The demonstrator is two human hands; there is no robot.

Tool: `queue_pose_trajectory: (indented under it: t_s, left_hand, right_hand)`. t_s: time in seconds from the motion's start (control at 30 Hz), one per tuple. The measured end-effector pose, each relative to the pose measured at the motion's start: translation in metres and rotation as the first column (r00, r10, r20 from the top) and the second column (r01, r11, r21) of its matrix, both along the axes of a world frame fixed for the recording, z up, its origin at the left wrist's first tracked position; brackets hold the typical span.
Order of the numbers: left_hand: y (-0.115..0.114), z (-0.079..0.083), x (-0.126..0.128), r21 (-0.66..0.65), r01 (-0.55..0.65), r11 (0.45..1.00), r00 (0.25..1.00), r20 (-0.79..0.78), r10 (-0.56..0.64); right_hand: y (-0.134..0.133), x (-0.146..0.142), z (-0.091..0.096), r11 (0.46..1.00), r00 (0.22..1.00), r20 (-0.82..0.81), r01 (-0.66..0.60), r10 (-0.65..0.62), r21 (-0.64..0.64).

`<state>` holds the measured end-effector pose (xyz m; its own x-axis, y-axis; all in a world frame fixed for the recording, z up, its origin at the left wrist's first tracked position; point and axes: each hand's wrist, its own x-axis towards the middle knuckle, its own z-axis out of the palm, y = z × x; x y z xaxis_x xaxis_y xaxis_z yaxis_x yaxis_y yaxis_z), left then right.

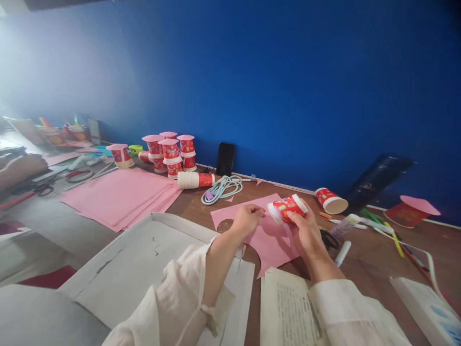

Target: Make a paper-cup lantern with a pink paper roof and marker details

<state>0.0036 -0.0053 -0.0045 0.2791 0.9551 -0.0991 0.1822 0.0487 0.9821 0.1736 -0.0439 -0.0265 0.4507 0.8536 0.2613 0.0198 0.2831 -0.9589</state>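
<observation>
Tilted on its side, a red printed paper cup (pixel 288 208) with white ends is gripped in my right hand (pixel 308 235), thumb along its side. My left hand (pixel 248 221) is closed in a pinch just left of the cup, apart from it. What its fingertips hold, if anything, is too small to make out. Below both hands lies a pink paper sheet (pixel 268 240) with round pieces cut from its edges. Another red cup (pixel 330 201) lies beyond my right hand. Black-handled scissors (pixel 328 238) and a glue stick (pixel 345 226) are beside my right wrist.
Stacked cups with pink discs (pixel 171 151), nested cups (pixel 196 180), a coiled cable (pixel 223 188) and a phone (pixel 225 158) line the blue wall. Pink sheets (pixel 122 194) and a white box lid (pixel 140 259) lie left. Another person's hand (pixel 25 168) is far left.
</observation>
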Motion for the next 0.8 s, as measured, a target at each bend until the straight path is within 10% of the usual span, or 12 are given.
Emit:
queue_pose_trajectory:
  t_s: [0.23,0.47,0.8]
  left_hand:
    - [-0.002,0.012,0.000,-0.492,0.285,0.823,0.771,0.627,0.108]
    - [-0.007,0.016,-0.002,-0.475,0.492,0.730,0.612,0.785,0.097]
    - [-0.013,0.013,0.004,-0.506,0.469,0.724,0.627,0.768,0.130]
  right_hand:
    - [-0.008,-0.013,0.018,0.981,0.894,-0.405,-0.184,0.191,0.055]
    - [-0.012,-0.012,0.019,0.965,0.852,-0.462,-0.262,0.247,0.033]
    - [-0.017,-0.014,0.021,0.940,0.867,-0.374,-0.337,0.329,0.046]
